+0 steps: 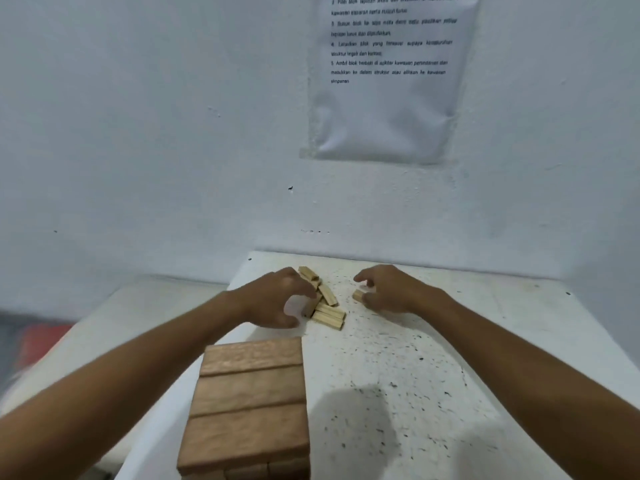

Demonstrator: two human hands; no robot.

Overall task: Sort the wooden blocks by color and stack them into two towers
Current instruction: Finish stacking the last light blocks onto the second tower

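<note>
A tall tower of dark brown wooden blocks [251, 403] stands close to me at the bottom centre, three blocks across its top. Farther back lies a loose heap of several light wooden blocks [327, 306]. My left hand [273, 299] hovers at the heap's left side, its fingers curled around one light block [310, 304] whose end shows below the fingertips. To the right, my right hand [391, 289] curls over a single light block [358, 295] lying apart from the heap, with the fingers at its right end.
The white table [415, 375] is speckled with dark marks and meets a white wall at the back. A lower white surface [121, 327] lies to the left. A printed sheet [388, 74] hangs on the wall above.
</note>
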